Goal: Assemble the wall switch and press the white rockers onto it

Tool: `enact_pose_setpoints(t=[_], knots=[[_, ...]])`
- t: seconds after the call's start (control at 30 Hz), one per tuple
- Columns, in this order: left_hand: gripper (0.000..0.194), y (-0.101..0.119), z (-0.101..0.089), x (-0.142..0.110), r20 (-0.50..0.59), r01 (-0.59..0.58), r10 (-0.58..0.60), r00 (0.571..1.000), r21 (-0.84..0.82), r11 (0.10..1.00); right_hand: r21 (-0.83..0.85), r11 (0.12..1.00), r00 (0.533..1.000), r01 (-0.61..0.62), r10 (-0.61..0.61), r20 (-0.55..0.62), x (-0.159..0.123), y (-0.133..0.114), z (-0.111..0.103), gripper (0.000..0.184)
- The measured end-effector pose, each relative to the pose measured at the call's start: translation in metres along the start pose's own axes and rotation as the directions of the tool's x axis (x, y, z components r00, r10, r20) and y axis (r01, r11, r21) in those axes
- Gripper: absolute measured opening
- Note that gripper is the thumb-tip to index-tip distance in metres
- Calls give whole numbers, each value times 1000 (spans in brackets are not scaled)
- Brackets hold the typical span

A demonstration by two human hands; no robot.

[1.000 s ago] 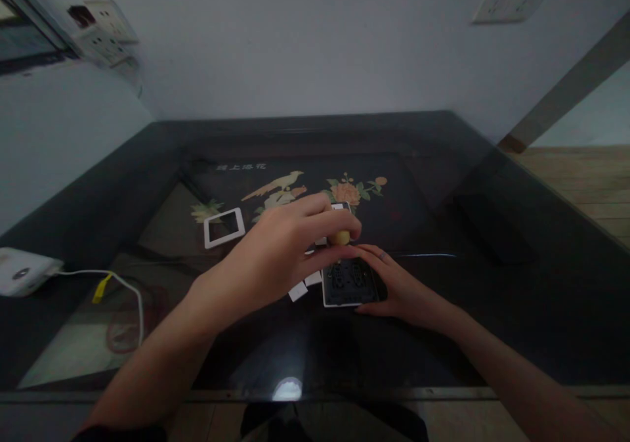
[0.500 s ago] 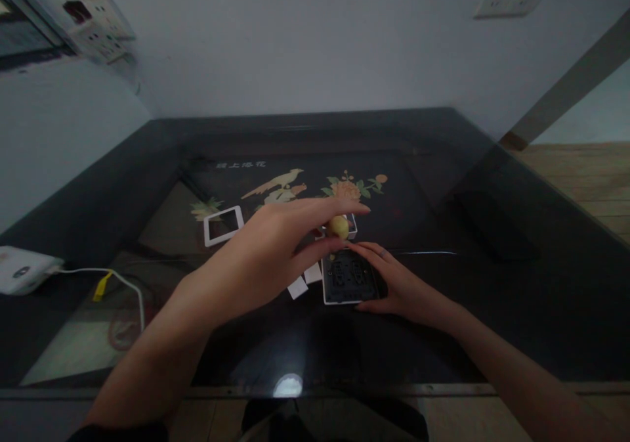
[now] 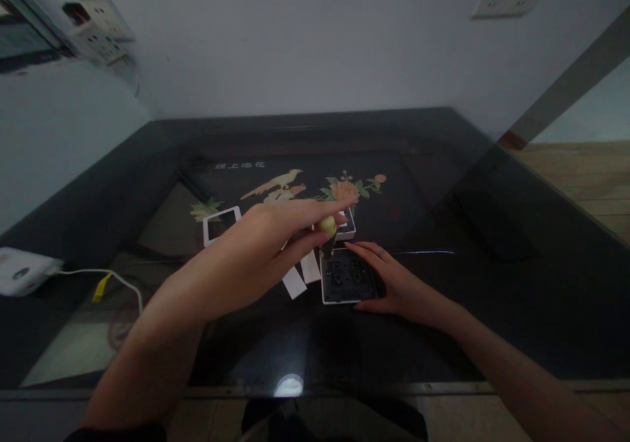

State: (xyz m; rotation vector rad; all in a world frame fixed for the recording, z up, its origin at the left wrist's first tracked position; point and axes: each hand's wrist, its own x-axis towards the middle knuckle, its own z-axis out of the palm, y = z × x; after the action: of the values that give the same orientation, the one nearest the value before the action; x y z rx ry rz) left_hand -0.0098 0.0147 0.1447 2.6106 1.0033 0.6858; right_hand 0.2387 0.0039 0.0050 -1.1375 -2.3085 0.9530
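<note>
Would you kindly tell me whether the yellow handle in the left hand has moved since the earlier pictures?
Yes, the yellow handle has shifted slightly left, judged against the orange flower in the tabletop picture.

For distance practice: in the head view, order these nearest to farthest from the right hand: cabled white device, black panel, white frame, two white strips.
1. Black panel: touched by the right hand.
2. Two white strips: left of the panel.
3. White frame: farther left, partly hidden.
4. Cabled white device: far left edge.
</note>
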Motion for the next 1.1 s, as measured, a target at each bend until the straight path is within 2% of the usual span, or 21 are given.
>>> enact_pose_setpoints(t=[0.13, 0.23, 0.3, 0.37, 0.43, 0.53, 0.77, 0.93, 1.1], knots=[[18, 0, 10, 6, -87, 35, -20, 996, 176, 984, -3, 1000, 1000, 16, -16, 5, 0, 0, -1, 95], [17, 2, 18, 10, -110, 22, 7, 994, 262, 965, -16, 1000, 1000, 25, -25, -1, -1, 1, 0, 96], [19, 4, 17, 8, -85, -14, 33, 996, 218, 976, -24, 999, 1000, 28, -28, -1, -1, 2, 0, 96], [30, 3, 13, 4, -32, -48, 53, 998, 141, 989, -26, 999, 1000, 26, -26, 0, -1, 2, 0, 96], [41, 1, 7, 0, 25, -52, 50, 998, 79, 996, -22, 1000, 1000, 22, -21, 4, -1, 2, 0, 96], [43, -3, 2, -3, 62, -42, 39, 997, 53, 998, -22, 1000, 1000, 11, -11, 8, -1, 0, -1, 94], [14, -3, 19, 9, -70, -25, 45, 997, 263, 965, -37, 999, 999, 40, -40, -7, -1, 3, 1, 93], [18, 0, 17, 7, -52, -32, 42, 998, 174, 984, -47, 998, 1000, 29, -29, 6, -1, 1, 1, 94], [41, 1, -2, -6, 107, -35, 35, 994, 1, 999, -39, 999, 1000, 22, -22, 6, -1, 1, 0, 93]])
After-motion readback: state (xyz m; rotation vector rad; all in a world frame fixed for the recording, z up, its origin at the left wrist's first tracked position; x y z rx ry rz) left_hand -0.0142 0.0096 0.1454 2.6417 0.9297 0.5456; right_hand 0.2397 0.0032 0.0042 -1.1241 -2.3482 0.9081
